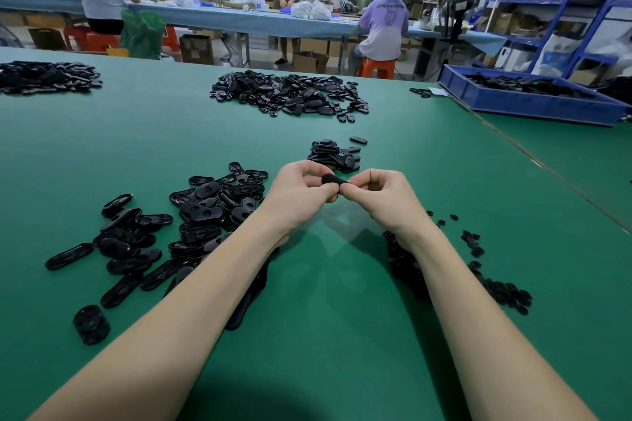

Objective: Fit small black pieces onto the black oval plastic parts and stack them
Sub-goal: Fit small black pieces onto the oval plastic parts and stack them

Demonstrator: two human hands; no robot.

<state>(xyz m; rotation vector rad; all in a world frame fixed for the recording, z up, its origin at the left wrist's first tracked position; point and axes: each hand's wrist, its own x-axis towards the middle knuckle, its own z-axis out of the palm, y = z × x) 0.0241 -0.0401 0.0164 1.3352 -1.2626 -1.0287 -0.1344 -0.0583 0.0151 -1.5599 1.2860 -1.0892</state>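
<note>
Factory floor — workbenches [239,20], shelving [547,0], parts bin [533,102]

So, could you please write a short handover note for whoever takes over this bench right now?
Left hand and right hand: both pinch one black oval part above the green table; whether its small piece is seated is hidden.
Loose oval parts lie to the left, small black pieces to the right.
Done: a short stack beyond the hands.
Left: the loose pile, plus the far pile.
</note>
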